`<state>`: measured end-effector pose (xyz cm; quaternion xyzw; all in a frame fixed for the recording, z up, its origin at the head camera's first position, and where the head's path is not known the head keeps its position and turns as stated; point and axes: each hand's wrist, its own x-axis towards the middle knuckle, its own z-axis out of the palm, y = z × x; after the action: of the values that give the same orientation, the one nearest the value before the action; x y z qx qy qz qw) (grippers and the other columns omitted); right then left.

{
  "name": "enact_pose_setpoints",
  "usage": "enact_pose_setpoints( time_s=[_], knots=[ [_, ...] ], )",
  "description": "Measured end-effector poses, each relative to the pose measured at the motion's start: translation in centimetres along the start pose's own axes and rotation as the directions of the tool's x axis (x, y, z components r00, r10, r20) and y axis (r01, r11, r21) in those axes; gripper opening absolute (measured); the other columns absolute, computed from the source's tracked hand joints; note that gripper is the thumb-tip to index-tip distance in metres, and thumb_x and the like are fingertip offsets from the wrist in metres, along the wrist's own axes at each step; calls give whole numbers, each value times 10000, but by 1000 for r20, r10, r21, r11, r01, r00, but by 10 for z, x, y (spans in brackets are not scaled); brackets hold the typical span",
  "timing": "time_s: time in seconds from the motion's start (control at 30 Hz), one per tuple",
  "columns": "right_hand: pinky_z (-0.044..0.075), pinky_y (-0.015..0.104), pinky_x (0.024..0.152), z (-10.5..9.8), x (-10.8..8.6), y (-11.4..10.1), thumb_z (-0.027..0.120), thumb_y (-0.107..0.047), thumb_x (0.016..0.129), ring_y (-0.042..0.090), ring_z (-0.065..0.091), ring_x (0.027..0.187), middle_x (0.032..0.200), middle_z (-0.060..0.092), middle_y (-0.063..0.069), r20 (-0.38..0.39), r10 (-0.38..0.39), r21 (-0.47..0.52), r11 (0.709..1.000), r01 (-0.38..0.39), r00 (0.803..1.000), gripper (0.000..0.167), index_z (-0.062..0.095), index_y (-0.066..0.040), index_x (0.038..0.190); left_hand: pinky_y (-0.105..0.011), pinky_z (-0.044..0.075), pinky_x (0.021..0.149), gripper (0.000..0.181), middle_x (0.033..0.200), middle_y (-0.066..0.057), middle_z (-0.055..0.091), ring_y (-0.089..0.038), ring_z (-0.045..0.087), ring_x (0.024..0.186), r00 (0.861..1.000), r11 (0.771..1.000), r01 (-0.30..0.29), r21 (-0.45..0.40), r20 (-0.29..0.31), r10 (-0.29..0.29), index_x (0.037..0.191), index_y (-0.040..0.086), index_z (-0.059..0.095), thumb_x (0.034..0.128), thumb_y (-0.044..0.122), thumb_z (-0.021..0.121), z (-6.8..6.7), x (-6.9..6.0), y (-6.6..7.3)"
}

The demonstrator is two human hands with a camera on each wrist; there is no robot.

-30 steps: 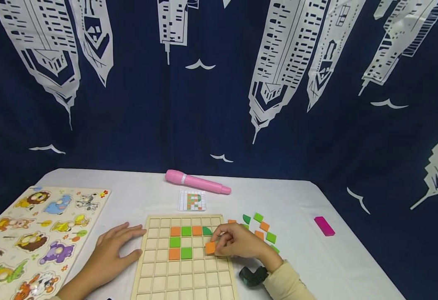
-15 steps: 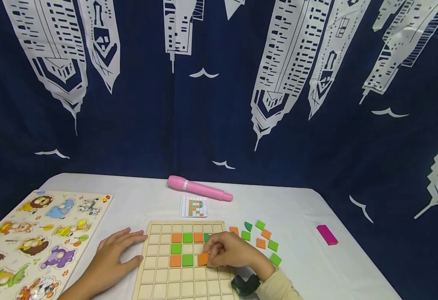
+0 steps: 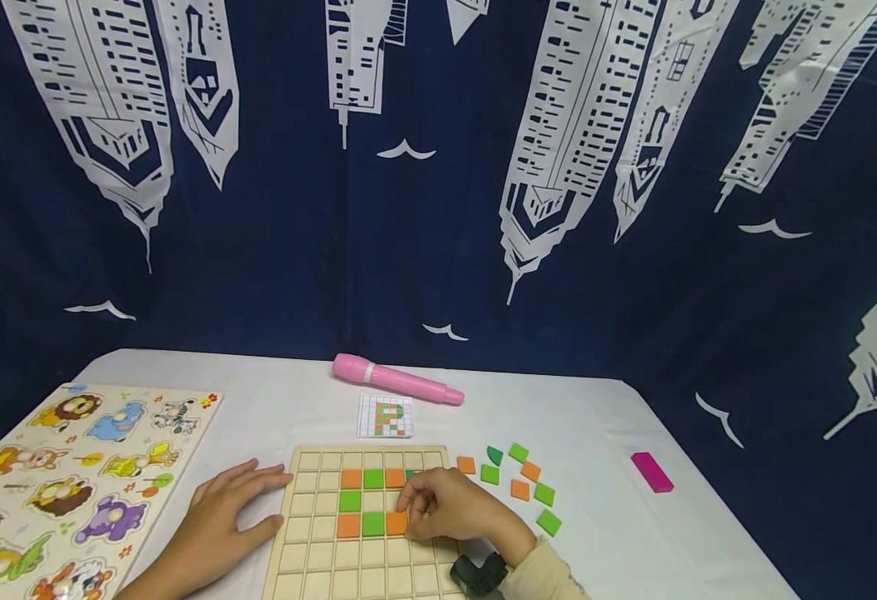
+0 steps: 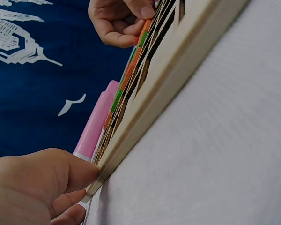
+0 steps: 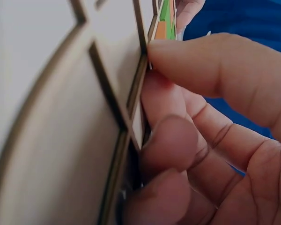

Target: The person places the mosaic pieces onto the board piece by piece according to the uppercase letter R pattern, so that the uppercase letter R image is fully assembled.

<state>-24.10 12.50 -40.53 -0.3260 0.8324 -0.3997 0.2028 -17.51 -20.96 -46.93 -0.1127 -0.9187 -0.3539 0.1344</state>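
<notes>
A wooden grid board (image 3: pixel 318 558) lies on the table, with orange and green tiles in some cells. My right hand (image 3: pixel 457 508) is over its right side, thumb and fingertips pinching the right edge of an orange tile (image 3: pixel 396 523) beside a green tile (image 3: pixel 373 524). In the right wrist view the thumb (image 5: pixel 192 61) hides most of that tile. A dark green tile (image 3: pixel 410 475) is partly covered by the right hand. My left hand (image 3: pixel 221 525) rests at the board's left edge, its fingers (image 3: pixel 258 477) fairly straight and touching the rim.
Loose orange and green tiles (image 3: pixel 519 490) lie right of the board. Behind it are a pattern card (image 3: pixel 385 416) and a pink pen-shaped thing (image 3: pixel 401 382). An animal puzzle board (image 3: pixel 86 492) lies at left, a magenta block (image 3: pixel 652 472) at far right.
My right hand has moved left over the board with the orange tile, bringing it next to the green tile in the lower row. The left hand keeps its place at the board's edge.
</notes>
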Motion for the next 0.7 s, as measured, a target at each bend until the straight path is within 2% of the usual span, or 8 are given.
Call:
enact_pose_setpoints(
  time_s=[0.2, 0.33, 0.43, 0.57, 0.7],
  knots=[
    [416, 146, 587, -2, 0, 2, 813, 54, 869, -10, 496, 592, 747, 650, -114, 26, -13, 23, 1000, 13, 1000, 172, 746, -33, 1002, -693, 267, 1135, 434, 1461, -99, 686, -470, 462, 1458, 1000, 1000, 7, 4, -4, -7, 1315, 193, 762, 892, 223, 858, 1, 0, -2],
    [416, 143, 586, -10, -2, 7, 775, 29, 915, -18, 483, 596, 801, 665, -105, 78, -61, 92, 994, 54, 995, 167, 739, 45, 1078, -688, 274, 1132, 433, 1464, -94, 684, -474, 467, 1459, 1000, 1000, 13, 4, 5, -13, 1317, 201, 760, 897, 239, 857, 1, 0, -1],
    [445, 152, 576, -21, -5, 12, 737, 19, 956, 1, 504, 602, 834, 677, -77, 74, -84, 139, 988, 73, 994, 198, 714, 96, 1137, -688, 278, 1132, 435, 1466, -91, 682, -479, 467, 1462, 1000, 1000, 22, 2, 16, -22, 1317, 207, 758, 897, 251, 860, 1, 0, 0],
    [478, 187, 567, -38, -11, 20, 700, 8, 976, 61, 536, 620, 836, 678, -27, -24, -46, 169, 984, 50, 999, 220, 691, 113, 1169, -689, 274, 1141, 437, 1473, -90, 677, -476, 454, 1475, 999, 999, 40, 0, 35, -40, 1319, 211, 756, 897, 256, 861, 1, 1, 0],
    [478, 214, 564, -55, -17, 30, 677, -17, 989, 92, 541, 636, 846, 672, 5, -142, 7, 158, 987, 15, 990, 235, 683, 114, 1185, -692, 279, 1133, 432, 1463, -86, 683, -483, 462, 1470, 999, 999, 33, 7, 26, -33, 1309, 214, 758, 891, 251, 864, 1, 1, 0]
  ],
)
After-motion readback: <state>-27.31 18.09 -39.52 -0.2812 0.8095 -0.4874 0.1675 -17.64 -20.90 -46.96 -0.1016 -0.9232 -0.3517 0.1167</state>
